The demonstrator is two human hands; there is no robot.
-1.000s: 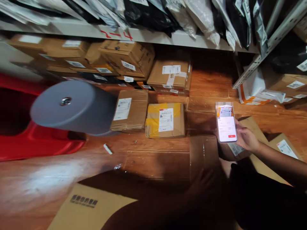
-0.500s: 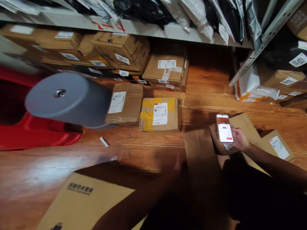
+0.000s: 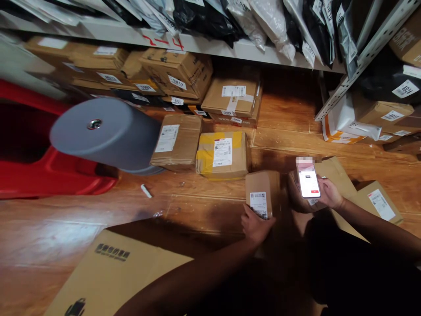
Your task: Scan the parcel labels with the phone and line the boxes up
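My left hand [image 3: 255, 227] grips the near end of a small cardboard parcel [image 3: 263, 193] tipped up on the wooden floor, its white barcode label facing me. My right hand [image 3: 329, 193] holds a smartphone [image 3: 308, 180] with a lit white screen, just right of that parcel and above a larger brown box [image 3: 338, 175]. A yellow-taped parcel [image 3: 222, 154] lies on the floor just beyond the small one.
A grey cylindrical stool [image 3: 108, 131] and a red plastic thing [image 3: 39, 145] stand at left. Labelled boxes [image 3: 177, 74] pile under a white shelf [image 3: 197, 44] holding mailer bags. A flat carton [image 3: 112, 272] lies near me, another labelled box [image 3: 378, 204] at right.
My left hand has come forward and turned the small parcel so its label shows. The phone dropped lower and stays in my right hand.
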